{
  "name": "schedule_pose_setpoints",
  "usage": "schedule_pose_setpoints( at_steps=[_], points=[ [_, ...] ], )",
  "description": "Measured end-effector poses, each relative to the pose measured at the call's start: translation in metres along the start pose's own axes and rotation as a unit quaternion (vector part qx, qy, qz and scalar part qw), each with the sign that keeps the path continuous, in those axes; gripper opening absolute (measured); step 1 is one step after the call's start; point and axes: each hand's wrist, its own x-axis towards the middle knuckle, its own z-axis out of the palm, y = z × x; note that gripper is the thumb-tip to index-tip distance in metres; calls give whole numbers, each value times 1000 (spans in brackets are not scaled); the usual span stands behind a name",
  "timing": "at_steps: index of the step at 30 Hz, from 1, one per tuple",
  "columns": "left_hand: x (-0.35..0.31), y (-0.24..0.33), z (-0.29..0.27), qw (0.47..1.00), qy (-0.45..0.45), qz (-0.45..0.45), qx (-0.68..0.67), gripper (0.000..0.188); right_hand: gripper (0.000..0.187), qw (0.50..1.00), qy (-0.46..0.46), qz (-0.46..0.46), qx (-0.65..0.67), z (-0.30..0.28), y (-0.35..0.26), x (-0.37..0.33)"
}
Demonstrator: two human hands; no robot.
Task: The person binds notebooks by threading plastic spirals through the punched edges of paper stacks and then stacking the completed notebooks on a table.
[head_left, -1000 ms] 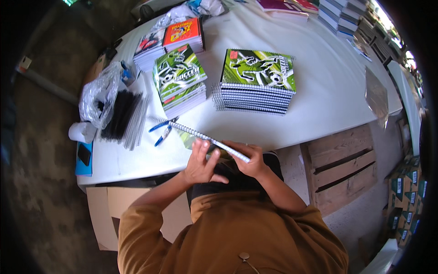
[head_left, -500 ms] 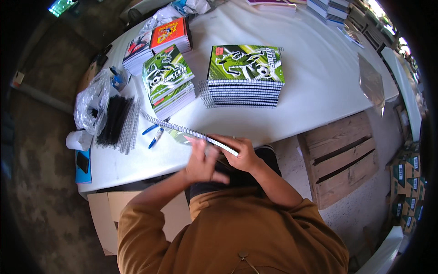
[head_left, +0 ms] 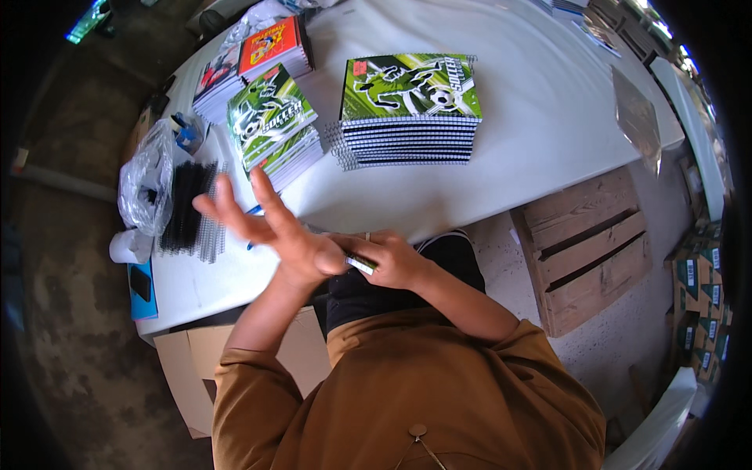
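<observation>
1 grip, and plenty hangs on it

The notebook (head_left: 361,265) is clamped in the right hand (head_left: 395,260) by the near edge of the table (head_left: 540,117), mostly hidden by the left hand (head_left: 294,245), whose fingers are splayed; left-side contact can't be judged. If that hold is loosened, the notebook could be dropped! With a wide sweep, the coils (head_left: 186,205) could be knocked.

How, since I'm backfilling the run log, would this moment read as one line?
left hand: spread open; right hand: gripping thin white-edged notebook; white table: green spiral-bound notebook stack
</observation>
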Motion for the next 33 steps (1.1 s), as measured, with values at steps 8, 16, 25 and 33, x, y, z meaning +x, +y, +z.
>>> schedule_pose_setpoints(
  at_steps=[8,16,25,33],
  points=[
    [42,34,-35,956,-234,-89,-150,51,35,988,16,98,117,-15,11,-7],
    [99,7,-61,927,-312,-42,-205,24,17,979,-31,159,122,-28,-6,12],
    [102,-23,-46,913,97,-370,-140,67,30,915,237,89,316,-77,-24,53],
    [143,-8,68,854,91,-389,-333,17,70,894,420,155,20,-134,57,77]
  ],
)
